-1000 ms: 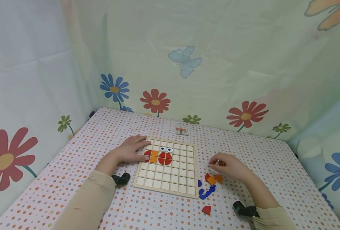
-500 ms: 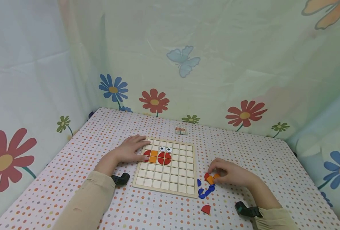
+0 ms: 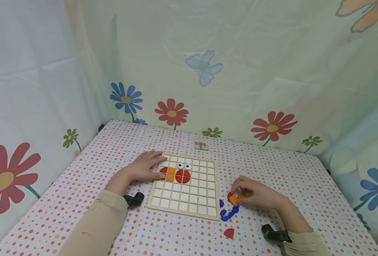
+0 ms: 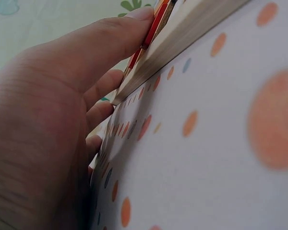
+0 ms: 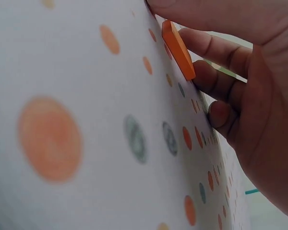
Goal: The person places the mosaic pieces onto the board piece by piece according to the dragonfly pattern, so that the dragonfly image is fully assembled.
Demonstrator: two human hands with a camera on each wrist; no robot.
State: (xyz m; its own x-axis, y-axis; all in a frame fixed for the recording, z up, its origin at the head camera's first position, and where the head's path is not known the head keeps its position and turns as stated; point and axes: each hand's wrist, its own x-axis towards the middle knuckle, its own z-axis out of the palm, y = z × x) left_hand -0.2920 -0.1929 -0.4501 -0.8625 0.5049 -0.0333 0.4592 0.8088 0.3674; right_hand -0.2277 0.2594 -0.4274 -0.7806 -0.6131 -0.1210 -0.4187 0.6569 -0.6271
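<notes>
My left hand (image 3: 145, 166) rests on the left edge of a wooden grid board (image 3: 184, 206), fingers spread, thumb over a red rounded piece (image 3: 163, 172). Beside that lie orange pieces (image 3: 170, 174), a red disc of quarter pieces (image 3: 183, 176) and two eye pieces (image 3: 184, 166). Right of the board, my right hand (image 3: 254, 191) bends its fingers down over loose pieces, thumb beside an orange square (image 3: 234, 199). A red piece (image 3: 229, 196) shows at the fingertips. In the right wrist view an orange piece (image 5: 178, 50) lies against the fingers; I cannot tell whether anything is pinched.
Several blue pieces (image 3: 230, 214) lie along the board's right edge, with a red quarter piece (image 3: 229, 233) nearer me. A small pattern card (image 3: 201, 144) lies behind the board. The dotted tablecloth (image 3: 291, 170) meets flowered curtains at the back and sides.
My right hand has come down and slightly toward me onto the orange and red pieces, then stayed there. The left hand keeps its place on the board.
</notes>
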